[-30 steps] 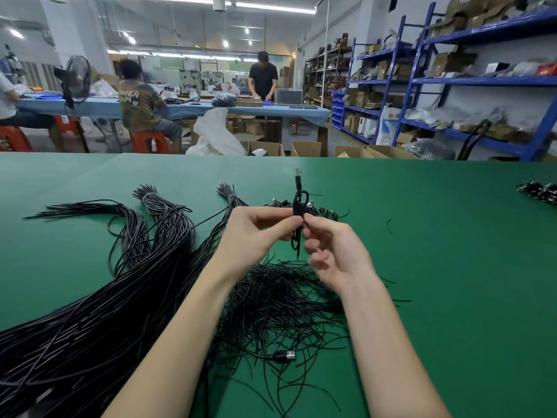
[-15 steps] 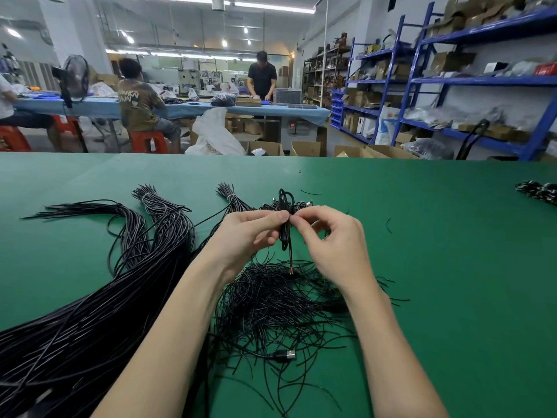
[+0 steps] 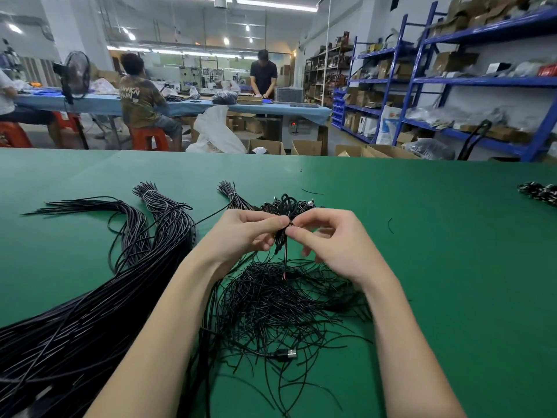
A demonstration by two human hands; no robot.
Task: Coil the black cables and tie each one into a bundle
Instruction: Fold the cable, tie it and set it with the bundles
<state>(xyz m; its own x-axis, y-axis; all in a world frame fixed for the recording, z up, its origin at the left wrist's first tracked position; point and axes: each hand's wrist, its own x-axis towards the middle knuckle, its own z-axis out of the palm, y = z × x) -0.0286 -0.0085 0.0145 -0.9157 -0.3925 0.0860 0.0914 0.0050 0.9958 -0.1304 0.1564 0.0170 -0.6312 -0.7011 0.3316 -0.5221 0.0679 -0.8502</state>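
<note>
Workshop floor, green felt-covered worktable (image 3: 422, 267) in front, blue metal shelving racks (image 3: 452, 86) at right, other workers at a blue table behind.

Task thing: small coiled black cable bundle (image 3: 281, 233), held up just above the table at centre, between both hands, with one loose tail hanging down from it toward the pile below. Judgement: tying step underway on this one, tie not yet finished.

Done so far, as far as visible: a small heap of finished black coiled bundles (image 3: 286, 203) sits just behind the hands; a few more dark bundles (image 3: 539, 191) at far right edge. Left to do: lots. Thick sheaf of long straight black cables (image 3: 75, 321) fans across the left side, some groups banded at their far ends. Tangled pile of thin black wire pieces (image 3: 280, 300) lies under the wrists, probably ties, cannot confirm. Loose USB plug end (image 3: 286, 354) in the near part of it.

Left hand (image 3: 241, 233): fingers curled, thumb and fingertips pinching the bundle's left side. Right hand (image 3: 331, 239): thumb and forefinger pinching at the bundle's waist, other fingers curled loosely underneath. Both forearms angle in from the bottom, wrists raised off the table.
</note>
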